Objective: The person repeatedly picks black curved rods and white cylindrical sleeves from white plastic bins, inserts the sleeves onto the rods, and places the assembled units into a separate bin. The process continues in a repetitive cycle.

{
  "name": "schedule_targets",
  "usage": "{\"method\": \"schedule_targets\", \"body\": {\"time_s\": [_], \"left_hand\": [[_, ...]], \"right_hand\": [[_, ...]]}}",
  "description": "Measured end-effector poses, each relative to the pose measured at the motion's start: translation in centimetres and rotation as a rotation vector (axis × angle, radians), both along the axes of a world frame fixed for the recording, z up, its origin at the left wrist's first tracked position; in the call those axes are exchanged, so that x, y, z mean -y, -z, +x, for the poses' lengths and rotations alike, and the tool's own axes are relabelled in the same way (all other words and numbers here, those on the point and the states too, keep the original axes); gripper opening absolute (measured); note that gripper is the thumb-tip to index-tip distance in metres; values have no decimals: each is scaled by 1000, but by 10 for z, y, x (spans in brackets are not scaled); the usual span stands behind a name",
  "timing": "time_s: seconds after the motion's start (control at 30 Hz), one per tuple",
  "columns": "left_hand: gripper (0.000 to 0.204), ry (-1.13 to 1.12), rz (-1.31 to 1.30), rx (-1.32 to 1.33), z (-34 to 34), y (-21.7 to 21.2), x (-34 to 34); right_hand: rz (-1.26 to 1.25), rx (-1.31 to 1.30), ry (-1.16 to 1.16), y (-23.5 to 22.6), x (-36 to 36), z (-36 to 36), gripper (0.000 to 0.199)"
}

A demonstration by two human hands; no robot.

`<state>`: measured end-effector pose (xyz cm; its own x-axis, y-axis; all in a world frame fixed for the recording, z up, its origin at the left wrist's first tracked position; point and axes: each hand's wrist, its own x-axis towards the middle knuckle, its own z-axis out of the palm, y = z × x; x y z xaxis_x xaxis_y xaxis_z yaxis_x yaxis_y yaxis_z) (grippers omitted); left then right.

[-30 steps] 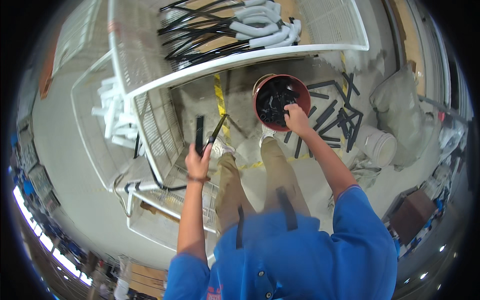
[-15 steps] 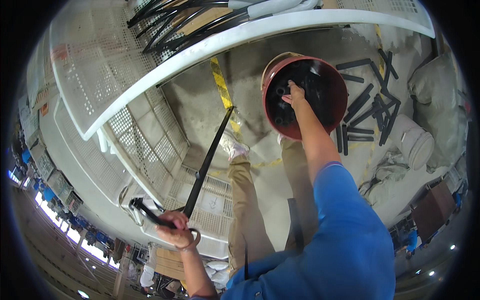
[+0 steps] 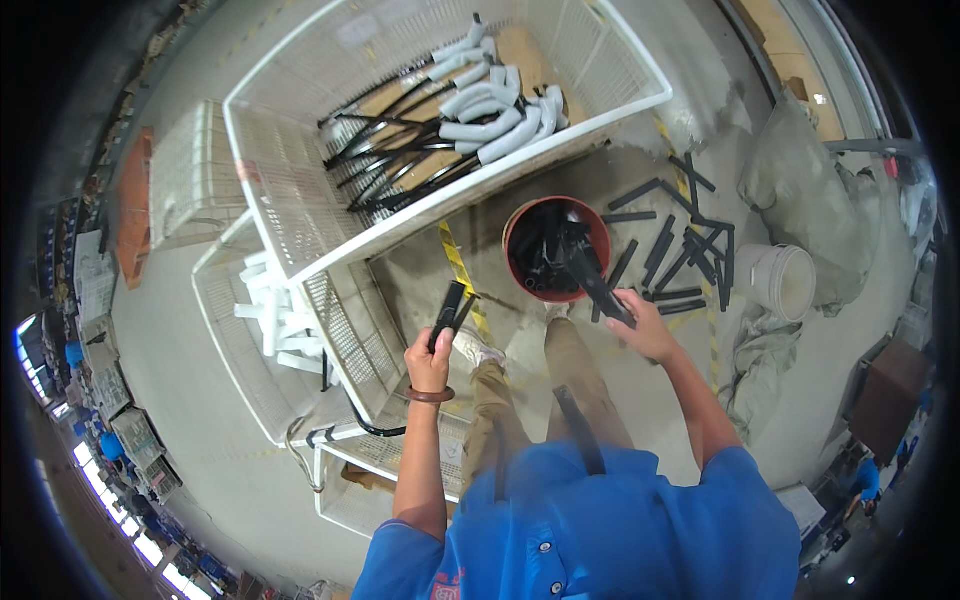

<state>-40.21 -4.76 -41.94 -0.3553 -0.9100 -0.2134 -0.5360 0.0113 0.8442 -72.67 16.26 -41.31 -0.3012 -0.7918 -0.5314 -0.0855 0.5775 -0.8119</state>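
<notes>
My left hand point(image 3: 428, 365) is closed around a black metal tube point(image 3: 447, 312), whose end points up toward the bucket. A curved black length point(image 3: 372, 427) shows behind that forearm; whether it is the same tube I cannot tell. Right of it, my right hand point(image 3: 648, 328) pinches the near end of a black foam sleeve point(image 3: 600, 290). The sleeve slants from the mouth of the red bucket point(image 3: 602, 228), blurred at its far end. More black sleeves point(image 3: 535, 245) fill the bucket, which stands on the floor in front of my feet.
Several black sleeves point(image 3: 690, 245) lie scattered right of the bucket, near a white pail point(image 3: 785, 283). Beyond stands a big white crate point(image 3: 450, 222) of black tubes with grey-white wrapped ends point(image 3: 495, 115). A smaller crate point(image 3: 235, 370) at left holds white pieces point(image 3: 275, 315).
My right hand has come up out of the bucket and now holds a black foam sleeve. The left hand has moved up and right with the tube. The view has shifted, showing more crates.
</notes>
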Motion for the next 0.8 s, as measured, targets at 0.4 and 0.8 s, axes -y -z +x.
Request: {"method": "schedule_targets", "body": {"time_s": [0.4,0.8], "left_hand": [[22,423,-224,-1,16,-268,-10],[28,249,-324,155,-5,-273,-65]], "right_hand": [[-797,-795,-309,-182,48,-14,66],[-937,-677,-525,-197,77,17,69]]}}
